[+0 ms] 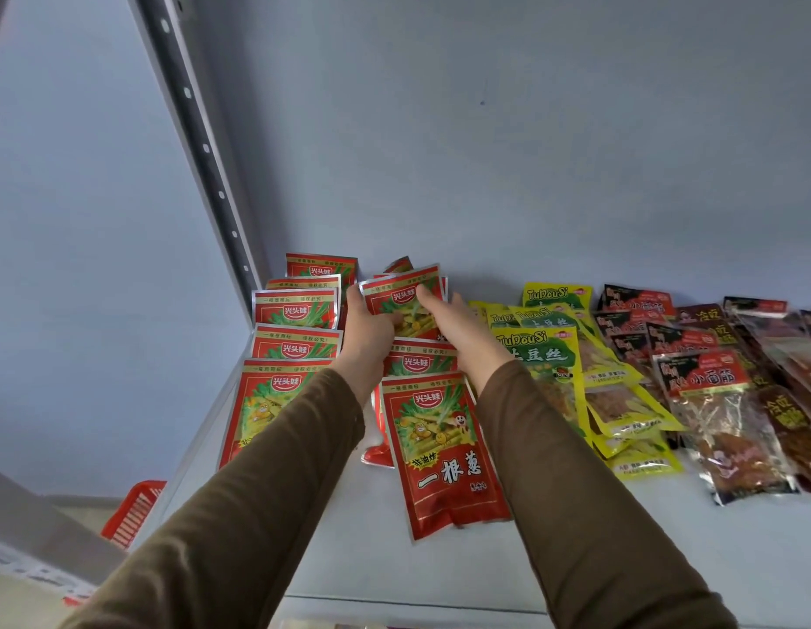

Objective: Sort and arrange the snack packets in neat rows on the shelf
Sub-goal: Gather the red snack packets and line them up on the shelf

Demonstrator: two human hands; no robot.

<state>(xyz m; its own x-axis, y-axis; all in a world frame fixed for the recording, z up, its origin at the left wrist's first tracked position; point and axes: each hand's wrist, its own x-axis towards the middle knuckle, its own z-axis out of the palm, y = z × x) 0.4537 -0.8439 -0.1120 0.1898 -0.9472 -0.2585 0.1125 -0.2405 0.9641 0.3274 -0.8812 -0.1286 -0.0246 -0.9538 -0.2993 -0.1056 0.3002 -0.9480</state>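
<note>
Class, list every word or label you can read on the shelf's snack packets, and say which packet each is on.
"光头娃": logo on the red packets.
"非油炸" and "一根葱": front red packet.
"TuDouSi", "土豆丝", "NEW": yellow-green packets.
"小面筋": dark packets.
"冷吃": brown packets.
Fine print everywhere: too small to read.

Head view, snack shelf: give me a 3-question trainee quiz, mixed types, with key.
1. True or false: both hands hold the same red packet.
2. Which packets lie directly right of the red rows? A) yellow packets B) dark packets C) red basket
3. Fill in: the left hand and right hand work near the shelf's ____ wall.

Key: 1 true; 2 A; 3 back.
</note>
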